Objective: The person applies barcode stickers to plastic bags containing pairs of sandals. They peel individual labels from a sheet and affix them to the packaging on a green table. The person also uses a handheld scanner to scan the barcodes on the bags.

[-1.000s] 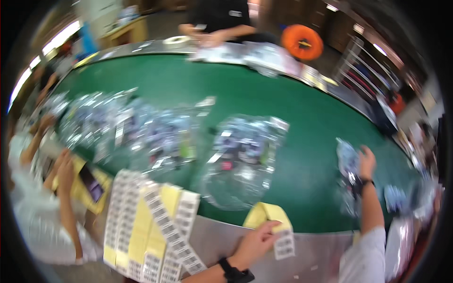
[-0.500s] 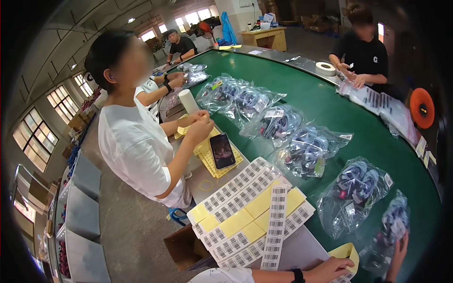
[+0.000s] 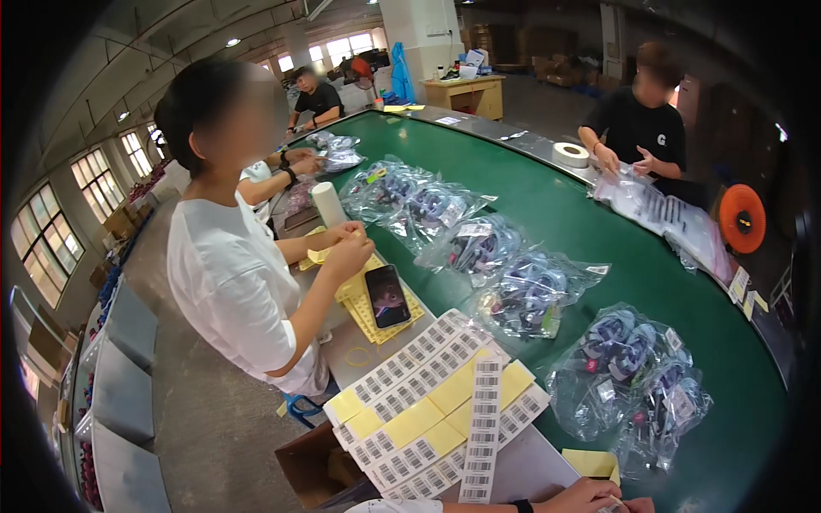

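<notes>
At the lower edge, my left hand [image 3: 588, 495], with a black band at the wrist, is closed on a strip of barcode labels with yellow backing [image 3: 592, 464]. The tips of my right hand [image 3: 637, 506] come in close beside it, fingers bent toward the strip; the frame edge cuts off the rest, and what they pinch is hidden. Just beyond lies a clear bag of blue-grey shoes [image 3: 670, 410], touching another bagged pair [image 3: 617, 346] on the green belt. Label sheets [image 3: 436, 402] spread over the metal table to the left.
More bagged shoes [image 3: 534, 291] line the green belt [image 3: 513, 184]. A co-worker in white [image 3: 244, 274] stands left near a phone [image 3: 388, 297] and white roll [image 3: 326, 203]. Across the belt, a person in black [image 3: 641, 128] handles plastic bags [image 3: 658, 214] near an orange fan [image 3: 741, 219].
My right hand has let go of the nearest shoe bag, now lying against its neighbour, and come to my left hand. Both hands sit lower in view. The co-worker across has shifted their hands.
</notes>
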Tool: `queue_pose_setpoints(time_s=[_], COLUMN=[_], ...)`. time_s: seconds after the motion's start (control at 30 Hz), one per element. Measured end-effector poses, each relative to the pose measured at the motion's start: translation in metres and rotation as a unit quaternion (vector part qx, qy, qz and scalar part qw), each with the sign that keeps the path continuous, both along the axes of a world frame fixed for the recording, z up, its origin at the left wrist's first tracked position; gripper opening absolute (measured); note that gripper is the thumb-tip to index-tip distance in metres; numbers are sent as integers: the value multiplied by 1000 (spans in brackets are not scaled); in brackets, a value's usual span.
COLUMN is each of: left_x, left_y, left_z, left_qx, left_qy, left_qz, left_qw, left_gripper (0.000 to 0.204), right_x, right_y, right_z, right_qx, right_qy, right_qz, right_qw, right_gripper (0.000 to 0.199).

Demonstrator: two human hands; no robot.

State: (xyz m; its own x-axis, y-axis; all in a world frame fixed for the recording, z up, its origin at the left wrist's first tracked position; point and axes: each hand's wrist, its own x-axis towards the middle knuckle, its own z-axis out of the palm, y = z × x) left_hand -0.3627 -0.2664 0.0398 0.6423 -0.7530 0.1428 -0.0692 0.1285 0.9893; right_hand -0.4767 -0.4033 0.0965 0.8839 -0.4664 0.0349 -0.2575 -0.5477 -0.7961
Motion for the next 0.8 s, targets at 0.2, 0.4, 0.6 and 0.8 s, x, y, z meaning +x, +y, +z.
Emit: queue_pose_setpoints(time_s=[0.2, 0.4, 0.6, 0.8], left_x=[11, 4, 4, 11], left_y=[1, -17, -13, -14], left_z=[-13, -43, -38, -12], left_qx=[20, 36, 99, 145], left_qy=[53, 227, 193, 194], left_qz=[-19, -101, -87, -99], left_qw=[998, 968, 972, 965], left_gripper=[17, 45, 51, 54], right_x=[12, 4, 9, 67], right_y=[12, -13, -15, -115], right_z=[1, -19, -6, 19], right_qx=[-102, -190, -113, 141], right_qy=[-68, -79, -150, -260], right_qz=[6, 68, 22, -161], right_qw=[992, 976, 982, 942], right_gripper=[7, 20, 11, 12])
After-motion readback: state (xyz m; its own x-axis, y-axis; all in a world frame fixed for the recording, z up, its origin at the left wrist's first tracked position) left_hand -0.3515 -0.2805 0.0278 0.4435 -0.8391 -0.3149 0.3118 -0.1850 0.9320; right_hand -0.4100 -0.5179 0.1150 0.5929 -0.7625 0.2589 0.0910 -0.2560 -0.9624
